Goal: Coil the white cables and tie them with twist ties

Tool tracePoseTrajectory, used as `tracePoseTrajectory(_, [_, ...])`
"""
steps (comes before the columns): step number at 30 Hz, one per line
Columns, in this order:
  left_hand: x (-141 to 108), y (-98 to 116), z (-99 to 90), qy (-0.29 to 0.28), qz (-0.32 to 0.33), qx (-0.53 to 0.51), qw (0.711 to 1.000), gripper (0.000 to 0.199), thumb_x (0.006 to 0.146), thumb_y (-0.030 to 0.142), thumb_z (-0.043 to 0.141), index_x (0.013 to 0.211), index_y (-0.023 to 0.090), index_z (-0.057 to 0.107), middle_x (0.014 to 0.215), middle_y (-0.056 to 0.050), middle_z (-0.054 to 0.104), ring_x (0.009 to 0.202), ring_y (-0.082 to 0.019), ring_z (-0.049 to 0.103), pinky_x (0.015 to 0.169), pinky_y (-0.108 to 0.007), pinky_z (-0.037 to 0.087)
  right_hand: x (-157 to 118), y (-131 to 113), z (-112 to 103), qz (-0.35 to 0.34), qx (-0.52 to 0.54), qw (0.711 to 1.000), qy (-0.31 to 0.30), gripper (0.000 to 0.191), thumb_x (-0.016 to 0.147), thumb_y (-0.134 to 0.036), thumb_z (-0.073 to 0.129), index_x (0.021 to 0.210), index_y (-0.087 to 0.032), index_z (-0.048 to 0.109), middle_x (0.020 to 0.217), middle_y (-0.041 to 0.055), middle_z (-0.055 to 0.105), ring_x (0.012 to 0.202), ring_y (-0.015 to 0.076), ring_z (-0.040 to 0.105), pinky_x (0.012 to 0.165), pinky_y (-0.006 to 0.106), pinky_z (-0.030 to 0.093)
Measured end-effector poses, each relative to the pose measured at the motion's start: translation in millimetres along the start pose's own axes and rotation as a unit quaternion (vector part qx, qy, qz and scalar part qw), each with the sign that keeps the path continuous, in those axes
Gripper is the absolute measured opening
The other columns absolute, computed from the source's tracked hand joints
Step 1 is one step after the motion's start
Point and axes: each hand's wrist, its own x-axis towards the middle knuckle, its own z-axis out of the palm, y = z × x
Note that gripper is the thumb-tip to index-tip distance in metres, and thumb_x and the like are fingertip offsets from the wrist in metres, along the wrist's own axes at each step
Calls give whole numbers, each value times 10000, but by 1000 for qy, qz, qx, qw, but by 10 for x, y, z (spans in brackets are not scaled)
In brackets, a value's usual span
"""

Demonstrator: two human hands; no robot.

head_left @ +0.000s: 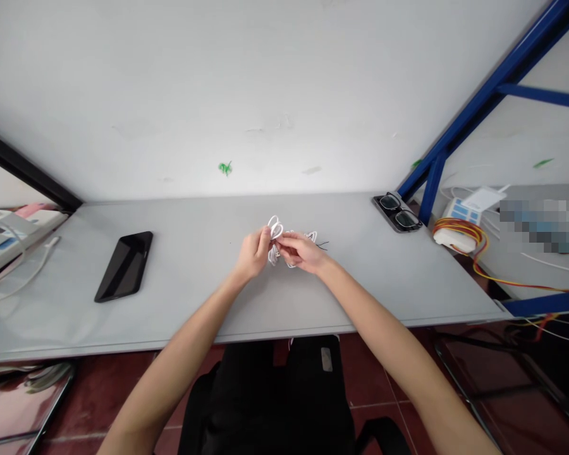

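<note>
Both hands are raised just above the middle of a pale grey table (194, 303). A looped white cable (275, 229) is bunched between them. My left hand (255, 253) pinches the loops from the left, and my right hand (301, 249) grips them from the right. A loop of the cable sticks up above my fingers, and another part trails to the right. Thin black wire ends (323, 245) poke out beyond my right hand. My fingers hide the cable's centre.
A black smartphone (124, 266) lies face up on the left of the table, and dark glasses (397, 212) rest on a dark tray at the back right. Beyond the table's right end are a blue metal frame (483, 107) and a white unit with red-yellow wires (458, 235). A black chair back (265, 404) stands below the front edge.
</note>
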Motion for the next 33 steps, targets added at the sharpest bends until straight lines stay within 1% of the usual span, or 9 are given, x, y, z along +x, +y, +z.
tracePoseTrajectory(4, [13,17,-4,-20,-70,-58,996,546,934,561,441,551,178,385,497,24,335,457,-74,269,450,-228,223,-91,-50,7,-89,-199,973,75,313,949,-477,469,836,-192,534,656,-20,549,514,91,427,496,229,326])
tracePoseTrajectory(9, [0,49,-16,-50,-144,-101,983,525,943,533,424,560,186,329,501,34,291,438,-64,230,426,-217,214,-130,8,-51,-199,-546,804,124,220,991,-363,446,956,-202,592,821,25,625,648,121,506,561,253,281])
tracePoseTrajectory(11, [-5,47,-13,-65,-147,-107,981,516,932,544,446,575,188,339,502,36,297,438,-65,225,426,-217,216,-112,42,-56,-213,-587,771,127,287,1012,-313,374,856,-193,583,779,29,607,642,127,494,565,266,264])
tracePoseTrajectory(13, [-9,33,-8,-69,-123,-89,986,518,930,566,443,587,188,359,501,34,313,445,-72,242,437,-222,224,-81,64,-30,-217,-534,806,136,299,1000,-295,371,779,-191,544,709,14,570,614,122,469,577,265,284])
tracePoseTrajectory(18, [-40,-9,-1,8,19,19,1000,500,937,545,461,606,171,440,561,5,412,523,-90,337,509,-230,257,23,89,51,-97,-119,985,82,308,945,-408,425,709,-211,444,542,-45,418,460,98,357,489,250,303])
tracePoseTrajectory(21, [-43,-18,1,24,35,46,998,471,932,524,490,625,168,468,581,0,437,545,-94,358,529,-231,266,45,80,35,-17,-3,999,27,298,919,-427,449,714,-211,455,514,-61,385,400,81,249,422,248,234])
tracePoseTrajectory(24, [-17,-14,-3,9,-1,19,1000,519,938,571,431,604,174,429,554,5,404,512,-89,337,494,-232,251,-1,30,11,-54,-80,991,89,292,928,-453,474,794,-197,515,598,-35,482,443,84,345,443,236,275])
tracePoseTrajectory(28, [16,-9,-21,-22,-99,-60,993,554,934,604,396,572,189,346,514,30,299,450,-72,246,440,-229,212,-92,-31,-12,-167,-347,903,192,206,939,-400,522,985,-205,567,717,-16,576,556,103,469,556,239,352])
tracePoseTrajectory(33, [14,-49,-27,-67,-158,-129,977,549,928,564,433,551,183,313,516,39,263,436,-53,207,422,-211,198,-99,25,-38,-251,-624,726,148,273,1019,-316,386,924,-193,611,776,25,626,631,118,509,555,263,282])
